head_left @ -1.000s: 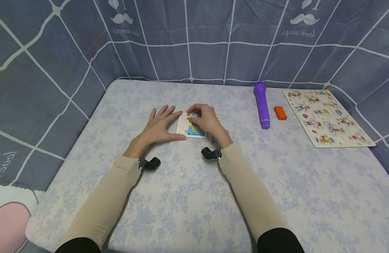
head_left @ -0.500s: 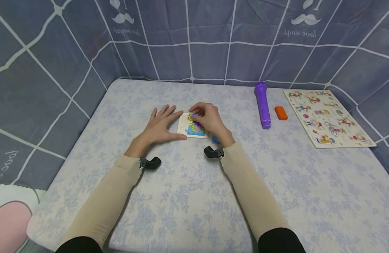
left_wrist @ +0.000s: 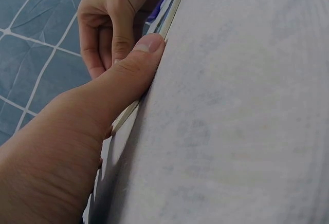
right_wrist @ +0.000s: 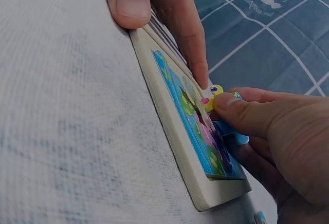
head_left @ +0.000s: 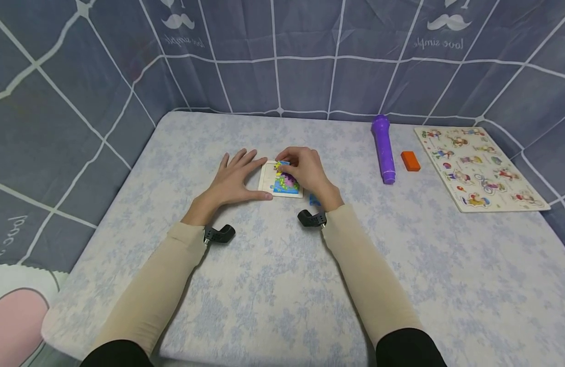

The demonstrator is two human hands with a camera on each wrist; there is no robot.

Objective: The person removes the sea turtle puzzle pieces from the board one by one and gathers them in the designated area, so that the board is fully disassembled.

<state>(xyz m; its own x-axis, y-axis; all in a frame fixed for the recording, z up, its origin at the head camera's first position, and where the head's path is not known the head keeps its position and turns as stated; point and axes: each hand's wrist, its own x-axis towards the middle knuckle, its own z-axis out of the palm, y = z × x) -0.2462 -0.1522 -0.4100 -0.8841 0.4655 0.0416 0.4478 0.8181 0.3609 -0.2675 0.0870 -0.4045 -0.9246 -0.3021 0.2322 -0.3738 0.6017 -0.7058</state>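
Note:
A small wooden jigsaw board (head_left: 265, 178) lies on the table between the two hands, its left part bare and the rest filled with a colourful picture. My left hand (head_left: 230, 181) spreads its fingers along the board's left side; its thumb (left_wrist: 149, 44) touches the near edge. My right hand (head_left: 307, 168) is over the board's upper right. In the right wrist view its thumb and fingers pinch a jigsaw piece (right_wrist: 216, 90) with a yellow creature's head, tilted above the picture. Part of that piece is hidden by the fingers.
Another blue piece (head_left: 315, 200) shows beside the right wrist, partly covered. Farther right lie a purple microphone-shaped toy (head_left: 383, 150), an orange block (head_left: 410, 161) and a large board with pictures (head_left: 480, 168). Grey-blue curtain (head_left: 305, 86) encloses the table's back and left.
My right hand has shifted slightly right while still holding the piece. A yellow bit seen beyond that hand a second ago is now out of sight. The left hand stays against the board.

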